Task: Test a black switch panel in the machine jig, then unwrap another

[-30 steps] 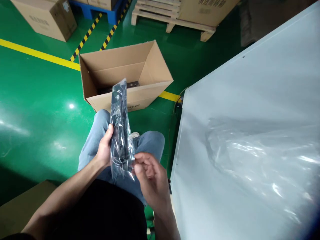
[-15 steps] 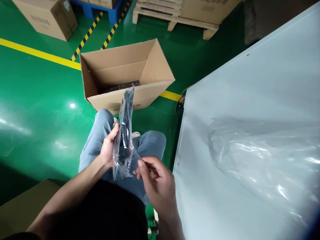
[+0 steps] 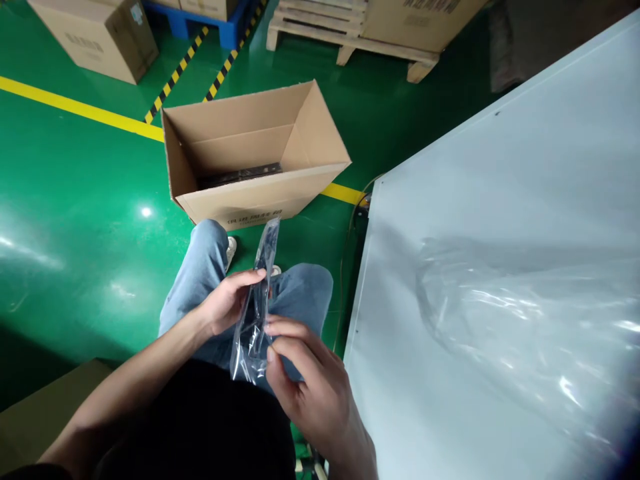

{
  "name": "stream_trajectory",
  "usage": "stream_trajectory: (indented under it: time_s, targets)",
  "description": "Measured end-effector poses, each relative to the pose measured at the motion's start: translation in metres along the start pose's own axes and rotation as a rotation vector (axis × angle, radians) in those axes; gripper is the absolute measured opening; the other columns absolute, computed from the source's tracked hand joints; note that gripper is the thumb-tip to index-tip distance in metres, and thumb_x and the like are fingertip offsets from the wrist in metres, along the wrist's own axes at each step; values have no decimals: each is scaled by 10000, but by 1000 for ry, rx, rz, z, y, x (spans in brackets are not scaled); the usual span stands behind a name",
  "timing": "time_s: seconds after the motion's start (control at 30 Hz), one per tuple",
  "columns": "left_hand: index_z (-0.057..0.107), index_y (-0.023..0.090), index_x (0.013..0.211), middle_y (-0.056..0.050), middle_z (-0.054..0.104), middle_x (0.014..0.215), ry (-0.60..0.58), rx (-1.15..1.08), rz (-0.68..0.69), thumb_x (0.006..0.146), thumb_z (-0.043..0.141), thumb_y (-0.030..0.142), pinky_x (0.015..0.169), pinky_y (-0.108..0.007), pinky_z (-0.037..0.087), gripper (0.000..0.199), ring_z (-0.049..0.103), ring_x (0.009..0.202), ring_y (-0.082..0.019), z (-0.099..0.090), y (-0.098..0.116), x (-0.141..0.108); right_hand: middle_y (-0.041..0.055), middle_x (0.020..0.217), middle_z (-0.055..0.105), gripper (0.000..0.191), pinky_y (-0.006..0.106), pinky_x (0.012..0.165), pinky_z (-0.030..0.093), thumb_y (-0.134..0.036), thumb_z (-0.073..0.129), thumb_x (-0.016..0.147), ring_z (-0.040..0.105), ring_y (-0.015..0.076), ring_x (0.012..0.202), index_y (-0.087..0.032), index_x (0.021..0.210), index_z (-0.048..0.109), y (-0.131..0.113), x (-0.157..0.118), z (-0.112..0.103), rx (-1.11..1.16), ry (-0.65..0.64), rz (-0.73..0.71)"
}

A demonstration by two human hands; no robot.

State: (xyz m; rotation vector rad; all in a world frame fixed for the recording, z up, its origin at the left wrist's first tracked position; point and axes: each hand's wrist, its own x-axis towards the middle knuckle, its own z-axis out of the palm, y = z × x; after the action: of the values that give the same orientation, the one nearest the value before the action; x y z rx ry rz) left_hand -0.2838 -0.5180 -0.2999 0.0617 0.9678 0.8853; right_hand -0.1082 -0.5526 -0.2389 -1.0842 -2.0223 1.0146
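Note:
A clear plastic bag (image 3: 256,313) with a long dark part inside is held up over my lap. My left hand (image 3: 227,301) grips it from the left, thumb across its front and fingers behind it. At the bag's right edge, my right hand (image 3: 307,367) pinches the film between thumb and fingers. What exactly the dark part is cannot be made out through the shiny film. Beyond my knees stands an open cardboard box (image 3: 255,197), with dark pieces (image 3: 243,175) lying at its bottom.
To my right is a pale table (image 3: 400,387) with a large sheet of clear plastic (image 3: 525,320) on it. A closed carton (image 3: 95,40), a blue pallet (image 3: 225,30) and a wooden pallet (image 3: 345,40) stand farther off on the green floor.
The bag has come lower and closer to my body, and it looks narrower. My left thumb now lies across its front. My right hand has shifted its pinch along the bag's right edge.

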Motion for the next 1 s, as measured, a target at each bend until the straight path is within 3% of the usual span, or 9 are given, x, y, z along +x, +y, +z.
stream_trajectory:
  time_s: [0.23,0.43,0.57,0.63,0.7,0.83,0.9,0.93,1.0]
  targets:
    - [736,84,1199,-64,719,718,-80,-31,-24,746,736,466,430,-259,444,593,616,502,-175,-19,9,-5,42,932,759,131,298,771,616,-207,592,1000,751,184,841,-253,890,645,16,-12,-5,165,114,212]
    - [745,72,1224,-112,762,795,-193,-93,20,672,715,444,530,-309,518,665,708,636,-256,-19,9,-7,31,895,735,153,312,800,632,-313,630,1010,742,181,806,-254,873,665,36,-26,-8,351,134,293]
    - [727,87,1264,-110,761,832,-175,-4,142,688,700,422,501,-296,476,667,687,633,-244,-14,6,-5,84,1056,776,222,354,883,639,-446,711,963,764,250,1021,-262,1087,717,44,-29,-23,347,29,311]
    - [718,111,1283,-88,753,837,-196,78,187,690,705,388,504,-279,453,655,660,621,-216,-13,3,-6,109,1171,765,420,401,966,624,-496,750,925,746,275,1115,-267,1269,679,43,-25,-27,295,83,304]
    - [729,137,1265,-57,734,822,-224,165,207,692,719,350,549,-263,451,611,636,636,-189,-13,-1,-7,107,1189,758,486,408,986,612,-477,761,918,742,265,1114,-270,1343,647,37,-15,-23,211,176,310]
    - [749,205,1230,-45,744,988,-241,318,260,726,765,306,713,-258,480,514,664,920,-225,-12,-14,-11,31,901,757,161,308,795,604,-386,709,961,737,186,831,-243,1035,712,22,12,-1,173,190,339]
    - [736,223,1242,-49,742,1124,-205,348,289,776,792,348,818,-275,498,485,651,1064,-247,-10,-18,-13,9,794,722,175,275,703,572,-366,656,992,700,160,726,-231,883,673,20,19,8,201,171,344]
    - [726,221,1240,-48,741,1132,-171,348,294,798,807,385,842,-277,503,478,654,1061,-238,-9,-20,-15,5,775,712,195,270,686,560,-358,640,1001,688,154,706,-229,855,656,21,20,10,204,172,345]
    - [716,189,1168,-41,747,976,-110,339,241,826,809,512,754,-267,515,480,674,863,-193,-8,-21,-17,2,767,702,179,270,680,549,-347,636,1001,674,152,692,-228,867,649,25,17,11,192,211,350]
